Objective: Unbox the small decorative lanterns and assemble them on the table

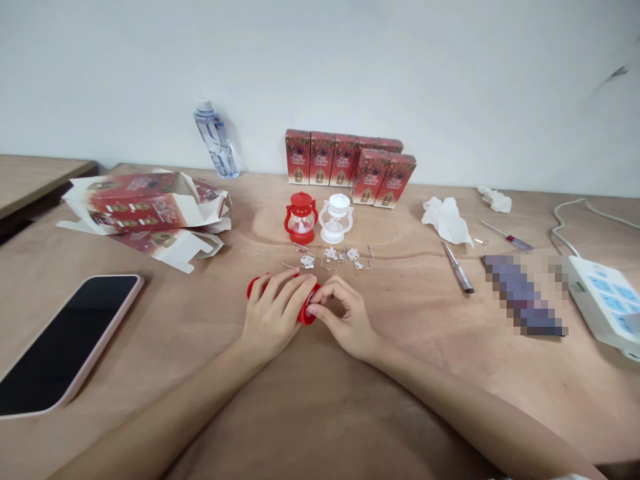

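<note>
A red toy lantern (307,315) lies on its side under my left hand (274,312), whose fingers wrap over it. Its base faces right. At that base, my right hand (350,320) pinches thumb and forefinger together; whatever is between them is too small to make out. Just beyond my hands lie small white parts (331,254) and bent metal wires (371,258). Behind these stand an upright red lantern (301,220) and a white lantern (336,220), side by side, each with a clear middle.
Several red printed boxes (321,158) stand by the wall, near a water bottle (217,143). Opened cartons (140,207) and a phone (65,347) lie left. To the right are screwdrivers (457,268) (507,237), crumpled tissue (447,220), a blurred dark item (523,293) and a power strip (607,300).
</note>
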Demonstrator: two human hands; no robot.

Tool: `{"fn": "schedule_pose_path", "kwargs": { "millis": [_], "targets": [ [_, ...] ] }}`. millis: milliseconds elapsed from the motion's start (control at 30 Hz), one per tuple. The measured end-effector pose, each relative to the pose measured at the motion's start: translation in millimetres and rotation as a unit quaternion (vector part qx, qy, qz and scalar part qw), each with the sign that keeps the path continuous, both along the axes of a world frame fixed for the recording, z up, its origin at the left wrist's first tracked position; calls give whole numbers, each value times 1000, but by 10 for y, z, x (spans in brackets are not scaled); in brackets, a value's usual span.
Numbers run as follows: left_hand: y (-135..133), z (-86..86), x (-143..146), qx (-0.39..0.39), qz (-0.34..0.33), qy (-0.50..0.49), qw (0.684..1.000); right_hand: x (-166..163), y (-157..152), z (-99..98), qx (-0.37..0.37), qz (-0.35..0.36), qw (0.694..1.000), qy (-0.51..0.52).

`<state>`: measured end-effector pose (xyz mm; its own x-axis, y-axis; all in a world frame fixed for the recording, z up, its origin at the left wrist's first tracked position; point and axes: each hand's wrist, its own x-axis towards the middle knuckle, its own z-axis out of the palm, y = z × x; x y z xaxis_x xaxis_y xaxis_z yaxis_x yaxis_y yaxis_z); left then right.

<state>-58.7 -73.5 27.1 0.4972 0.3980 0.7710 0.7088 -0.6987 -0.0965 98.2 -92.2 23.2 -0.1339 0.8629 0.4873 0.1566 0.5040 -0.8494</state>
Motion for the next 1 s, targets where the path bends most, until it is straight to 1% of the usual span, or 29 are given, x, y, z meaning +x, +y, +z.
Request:
{"fn": "schedule_pose_path", "kwargs": {
  "millis": [133, 267, 467, 733, 1000],
  "targets": [
    [2, -4, -3, 1, 1, 6, 1000, 3, 3, 4, -9, 5, 1000, -14],
    [4, -7, -5, -6, 4, 5, 1000, -5, -9, 19, 3, 13, 999, -33],
    [13, 1, -1, -5, 5, 0, 1000, -31, -19, 0, 24, -20, 999, -16],
    [9, 6, 2, 9, 5, 6, 1000, -22, 5, -16, -5, 1, 1000, 5],
    [7, 3, 5, 12, 7, 0, 1000, -14, -3, 10, -16, 14, 999, -27]
  ]
}}
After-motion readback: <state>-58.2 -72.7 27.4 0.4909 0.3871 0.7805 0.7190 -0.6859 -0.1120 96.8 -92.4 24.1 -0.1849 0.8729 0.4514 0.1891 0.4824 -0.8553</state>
